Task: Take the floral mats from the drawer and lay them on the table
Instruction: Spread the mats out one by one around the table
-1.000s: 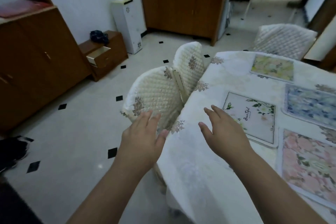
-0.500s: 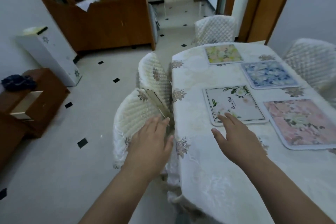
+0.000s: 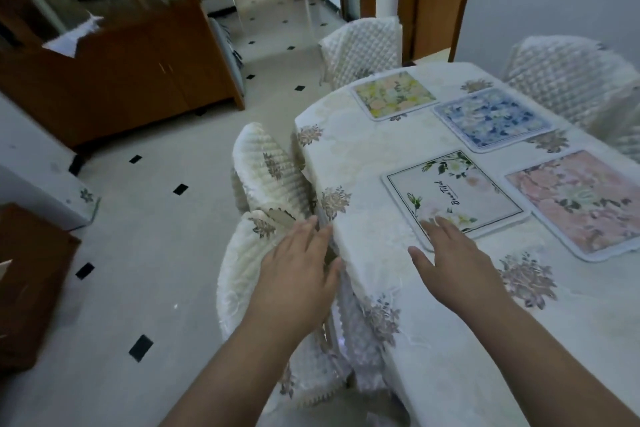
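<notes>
Floral mats, four of them, lie flat on the table (image 3: 363, 156), which is covered by a cream cloth with printed flower sprigs. We see a yellow-green mat (image 3: 394, 95) at the far left, a blue mat (image 3: 491, 118) just right of it, a white mat with script lettering (image 3: 457, 196) nearer to us, and a pink mat (image 3: 581, 204) to its right; none of them overlap. Our right hand (image 3: 453, 260) is over the table near its edge, fingers straight and spread, holding nothing, with the fingertips at the near corner of the white mat; we cannot tell whether they touch it. Our left hand (image 3: 298, 277) is also flat and loose, empty, reaching over the quilted back of the nearest chair (image 3: 242, 274) beside the table's left edge. A second quilted chair (image 3: 266, 166) stands just beyond it, another chair (image 3: 360, 48) sits at the far end, and one more (image 3: 571, 80) at the far right. On the left, a wooden cabinet with glass doors (image 3: 121, 55) stands on the pale tiled floor (image 3: 156, 236) with small black diamonds.
</notes>
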{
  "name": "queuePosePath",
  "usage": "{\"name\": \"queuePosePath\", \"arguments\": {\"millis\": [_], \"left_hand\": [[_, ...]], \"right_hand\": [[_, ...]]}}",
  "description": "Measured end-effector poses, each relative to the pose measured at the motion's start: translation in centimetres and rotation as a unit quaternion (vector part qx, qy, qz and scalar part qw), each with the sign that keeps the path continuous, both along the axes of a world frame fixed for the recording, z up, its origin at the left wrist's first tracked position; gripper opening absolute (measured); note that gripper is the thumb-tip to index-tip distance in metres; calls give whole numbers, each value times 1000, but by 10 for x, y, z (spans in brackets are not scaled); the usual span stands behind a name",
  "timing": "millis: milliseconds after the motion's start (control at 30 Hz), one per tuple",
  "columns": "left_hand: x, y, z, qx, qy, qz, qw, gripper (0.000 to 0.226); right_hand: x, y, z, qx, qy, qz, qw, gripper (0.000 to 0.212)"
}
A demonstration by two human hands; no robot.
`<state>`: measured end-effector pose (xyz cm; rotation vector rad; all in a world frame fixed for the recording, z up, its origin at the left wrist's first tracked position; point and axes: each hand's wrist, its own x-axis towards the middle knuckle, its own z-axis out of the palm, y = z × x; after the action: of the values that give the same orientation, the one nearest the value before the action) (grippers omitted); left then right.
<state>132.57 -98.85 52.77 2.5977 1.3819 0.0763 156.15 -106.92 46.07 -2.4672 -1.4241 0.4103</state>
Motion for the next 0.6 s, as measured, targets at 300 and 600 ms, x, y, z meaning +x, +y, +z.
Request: {"name": "queuePosePath", "arguments": {"millis": [300, 600], "left_hand": [[7, 113, -32, -18, 0, -188, 982, 59], [15, 162, -34, -45, 18, -347, 937, 61]], "right_hand": [[-50, 17, -14, -19, -22, -176, 984, 63], [-113, 26, -1, -18, -25, -332, 943, 65]]}}
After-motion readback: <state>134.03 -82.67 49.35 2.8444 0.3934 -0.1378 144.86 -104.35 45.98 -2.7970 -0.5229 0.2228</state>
